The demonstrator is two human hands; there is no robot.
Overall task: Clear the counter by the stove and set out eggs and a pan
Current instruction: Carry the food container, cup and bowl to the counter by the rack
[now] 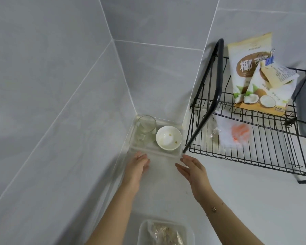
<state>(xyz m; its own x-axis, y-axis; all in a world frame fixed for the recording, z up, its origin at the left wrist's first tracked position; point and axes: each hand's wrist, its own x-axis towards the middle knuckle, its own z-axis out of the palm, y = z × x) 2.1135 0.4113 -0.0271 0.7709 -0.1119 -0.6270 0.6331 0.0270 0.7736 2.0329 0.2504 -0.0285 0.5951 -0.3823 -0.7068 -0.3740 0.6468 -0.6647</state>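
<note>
A clear plastic tray [166, 153] sits in the counter's far corner against the grey tiled walls. On it stand an empty drinking glass [146, 125] and a used white bowl [168, 137] with green crumbs inside. My left hand [137, 165] hovers just short of the tray's near left edge, fingers relaxed and holding nothing. My right hand [193, 171] is off the tray's near right corner, fingers straight and empty. No eggs or pan are in view.
A black wire rack [251, 138] stands on the right, holding a coconut snack bag [251, 75] closed with a blue clip, a clear packet below and a grey item at its far end. A clear lidded container [166, 233] with pale food sits near me on the white counter [237, 188].
</note>
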